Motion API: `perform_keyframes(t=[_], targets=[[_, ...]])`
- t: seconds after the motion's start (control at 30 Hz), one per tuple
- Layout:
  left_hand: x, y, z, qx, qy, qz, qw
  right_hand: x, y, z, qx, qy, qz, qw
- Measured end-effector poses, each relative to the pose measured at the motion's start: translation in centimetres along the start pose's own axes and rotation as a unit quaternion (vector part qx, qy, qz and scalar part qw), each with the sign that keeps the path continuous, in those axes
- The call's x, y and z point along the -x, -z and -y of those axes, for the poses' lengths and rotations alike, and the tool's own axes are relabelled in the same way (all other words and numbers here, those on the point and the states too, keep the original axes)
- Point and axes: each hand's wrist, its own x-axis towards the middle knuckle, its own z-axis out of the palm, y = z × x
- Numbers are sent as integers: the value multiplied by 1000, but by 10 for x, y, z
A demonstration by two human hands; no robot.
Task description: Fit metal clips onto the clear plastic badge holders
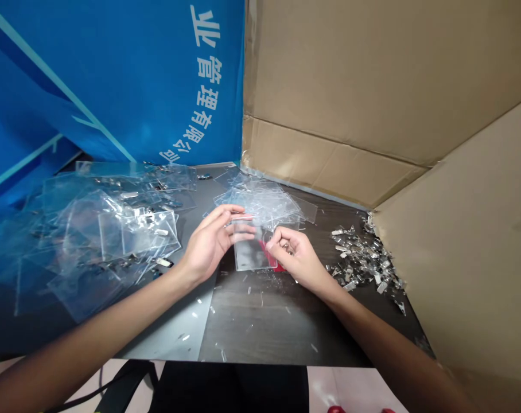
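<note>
My left hand (213, 241) pinches the top edge of a clear plastic sleeve (252, 252) with thumb and fingers, holding it just over the dark table (252, 321). My right hand (292, 252) is closed at the sleeve's right edge, fingers curled round a small metal clip (287, 248). Something red (274, 265) shows beneath the sleeve. A loose stack of clear sleeves (267, 203) lies just behind both hands.
A big heap of clear sleeves with clips (114, 235) spreads over the table's left side. A pile of metal clips (364, 261) lies at the right. Cardboard walls (372, 115) close off the back and right, and a blue printed panel (114, 80) stands at back left.
</note>
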Motion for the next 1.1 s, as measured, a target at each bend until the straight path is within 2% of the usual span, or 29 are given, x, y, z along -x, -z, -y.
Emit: perform_keyframes(t=[0.07,0.17,0.23,0.33,0.5,0.6,0.7,0.83,0.93,1.1], targets=[[5,-2,4,-86,-36,-33,995,1,-1,-3,33,25,-30,999],[14,-5,9,-210,-47,13,976,6,-5,-6,42,48,-14,998],[19,-7,9,-209,-13,70,975,10,-7,-7,31,56,4,998],[20,-6,7,-171,11,124,977,15,-9,-7,22,59,18,998],[16,-4,7,-136,21,170,976,16,-11,-4,134,113,-2,984],[18,-5,13,-176,-20,144,974,15,-14,-4,207,152,-21,966],[23,-7,19,-269,-81,100,955,16,-19,-6,238,185,-30,953],[30,-10,19,-338,-101,91,931,20,-23,-6,249,172,-40,952],[29,-10,18,-315,-90,89,941,23,-22,-4,210,131,-16,969],[15,-4,12,-220,-46,64,972,21,-18,-8,55,57,4,997]])
